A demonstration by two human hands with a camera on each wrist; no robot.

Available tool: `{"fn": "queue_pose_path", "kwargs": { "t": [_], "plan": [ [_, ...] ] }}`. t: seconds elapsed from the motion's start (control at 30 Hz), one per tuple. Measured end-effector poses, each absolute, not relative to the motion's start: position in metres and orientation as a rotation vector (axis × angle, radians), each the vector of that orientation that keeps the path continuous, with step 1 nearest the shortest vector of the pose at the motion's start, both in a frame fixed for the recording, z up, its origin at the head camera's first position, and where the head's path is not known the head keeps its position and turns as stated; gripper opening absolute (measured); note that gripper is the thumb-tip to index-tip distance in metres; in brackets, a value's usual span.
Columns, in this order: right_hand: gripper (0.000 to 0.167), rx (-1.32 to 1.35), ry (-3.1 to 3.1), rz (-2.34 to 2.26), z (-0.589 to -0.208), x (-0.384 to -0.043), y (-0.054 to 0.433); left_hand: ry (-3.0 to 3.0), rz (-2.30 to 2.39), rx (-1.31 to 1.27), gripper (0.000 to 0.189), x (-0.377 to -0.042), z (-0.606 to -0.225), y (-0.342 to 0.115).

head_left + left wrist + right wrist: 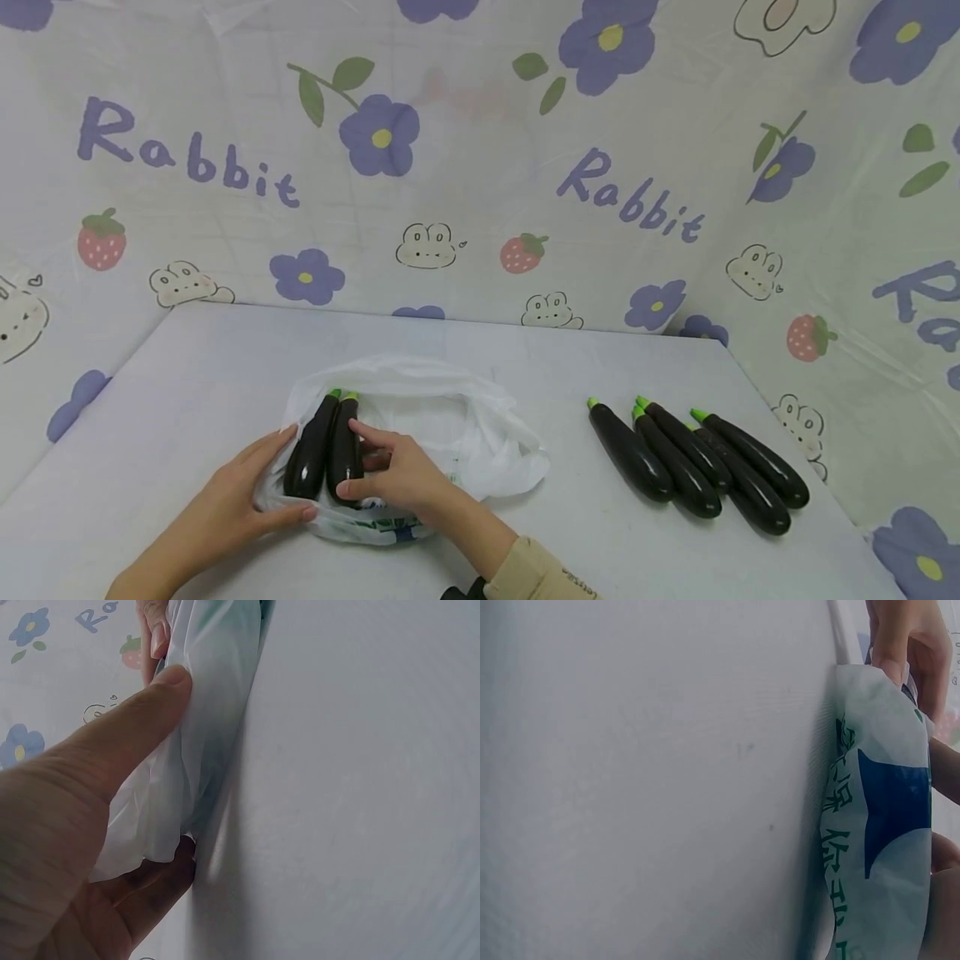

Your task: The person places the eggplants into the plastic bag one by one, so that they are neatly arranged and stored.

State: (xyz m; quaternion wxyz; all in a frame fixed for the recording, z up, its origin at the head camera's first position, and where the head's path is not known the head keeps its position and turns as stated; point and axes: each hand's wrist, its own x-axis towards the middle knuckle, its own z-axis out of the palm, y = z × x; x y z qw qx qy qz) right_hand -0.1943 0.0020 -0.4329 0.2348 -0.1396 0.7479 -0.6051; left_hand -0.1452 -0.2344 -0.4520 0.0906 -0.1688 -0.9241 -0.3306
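A white plastic bag (495, 450) lies with its mouth spread, and two dark purple eggplants with green stem ends lie side by side in its left part. My left hand (236, 500) grips the bag's left side, thumb at the front rim, beside the left eggplant (307, 458). In the left wrist view the thumb (142, 720) presses on the bag's gathered film. My right hand (401, 475) reaches over the bag and holds the right eggplant (345, 450) between thumb and fingers. Green lettering and a blue patch mark the bag (896, 802) in the right wrist view.
Several more eggplants (693, 467) lie in a slanted group on the right of the white table (555, 550). Dark, shiny shapes (474, 590) show partly at the bottom edge by the right sleeve. A printed curtain (465, 183) hangs behind the table.
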Motion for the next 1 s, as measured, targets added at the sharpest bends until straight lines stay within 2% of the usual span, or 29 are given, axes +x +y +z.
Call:
{"fn": "queue_pose_path", "kwargs": {
  "t": [0.47, 1.0],
  "plan": [
    [0.079, -0.496, 2.068, -1.607, -0.4354, -0.1949, 0.0006, -2.745, -0.978, -0.489, 0.102, -0.1463, -0.4521, -0.2359],
    [0.079, -0.489, 2.062, -1.562, -0.4323, -0.1959, 0.0031, -2.63, -0.943, -0.595, 0.097, -0.1472, -0.457, -0.2377]
  ]
}}
